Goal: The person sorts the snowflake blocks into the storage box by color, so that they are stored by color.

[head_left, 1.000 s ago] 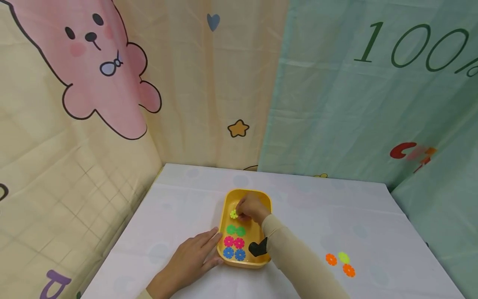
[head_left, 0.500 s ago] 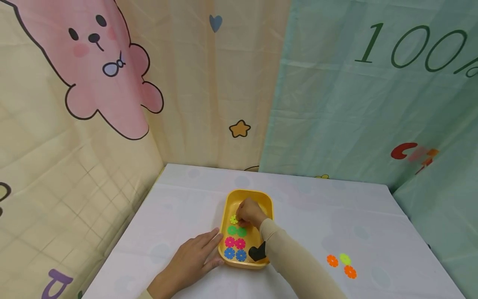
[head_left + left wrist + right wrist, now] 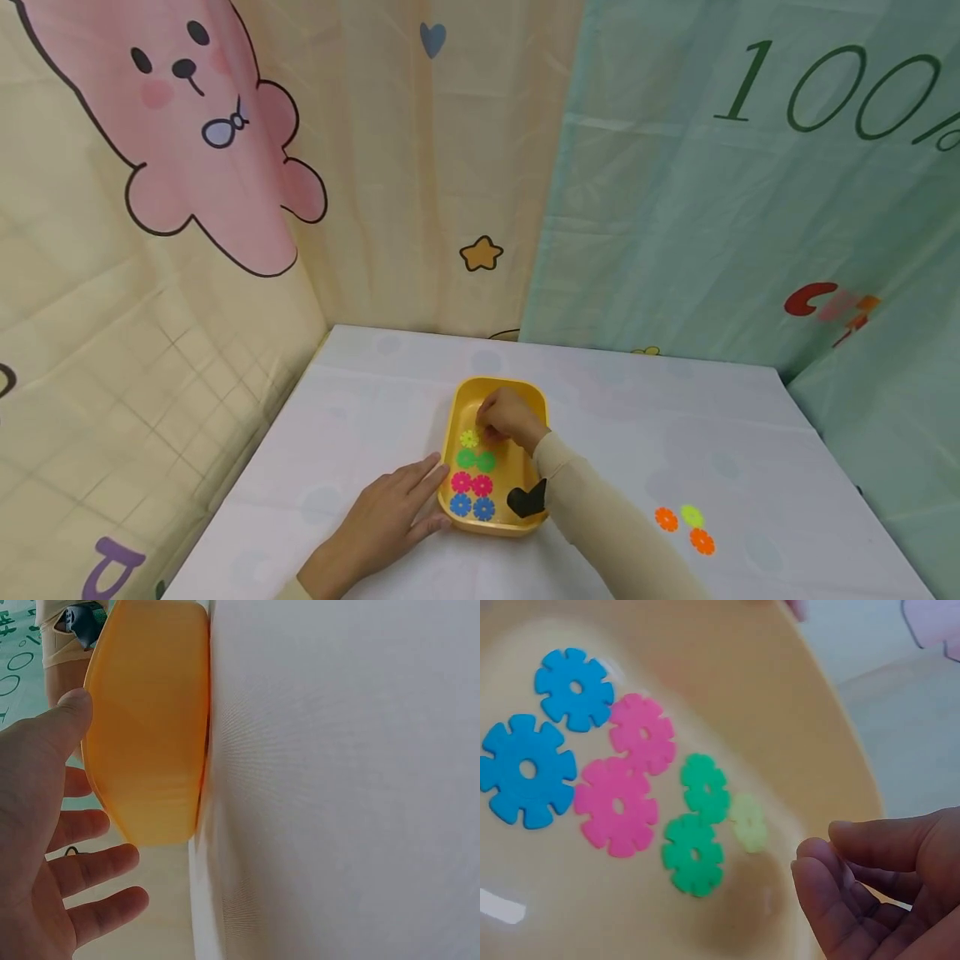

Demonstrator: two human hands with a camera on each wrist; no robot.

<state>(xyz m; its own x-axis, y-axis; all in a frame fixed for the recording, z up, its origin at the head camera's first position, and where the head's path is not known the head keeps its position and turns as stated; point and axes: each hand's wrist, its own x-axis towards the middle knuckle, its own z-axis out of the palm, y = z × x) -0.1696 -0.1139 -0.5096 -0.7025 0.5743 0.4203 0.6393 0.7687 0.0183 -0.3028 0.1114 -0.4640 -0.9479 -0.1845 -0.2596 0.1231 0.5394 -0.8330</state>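
Observation:
A yellow plastic tray (image 3: 528, 400) holds notched, flower-shaped discs in rows: two blue ones (image 3: 528, 769), two pink ones (image 3: 617, 806) and two green ones (image 3: 694, 855). Beside the green pair lies a single yellow-green disc (image 3: 748, 823). My right hand (image 3: 510, 418) is inside the tray just right of that disc. Its fingers are bent loosely, and nothing shows between thumb and fingertips in the right wrist view. My left hand (image 3: 386, 517) rests at the tray's near left side, fingers extended, thumb (image 3: 75, 712) against the rim.
To the right on the white table (image 3: 600, 400) lie two orange discs (image 3: 702, 542) and one yellow-green disc (image 3: 692, 516). Printed curtains (image 3: 420, 167) stand behind and beside the table. A black heart patch (image 3: 527, 498) marks the right sleeve.
The yellow-green disc in the tray has shifted slightly nearer the green pair. My right hand dipped toward them, then drew back a little from the disc. My left hand stays put.

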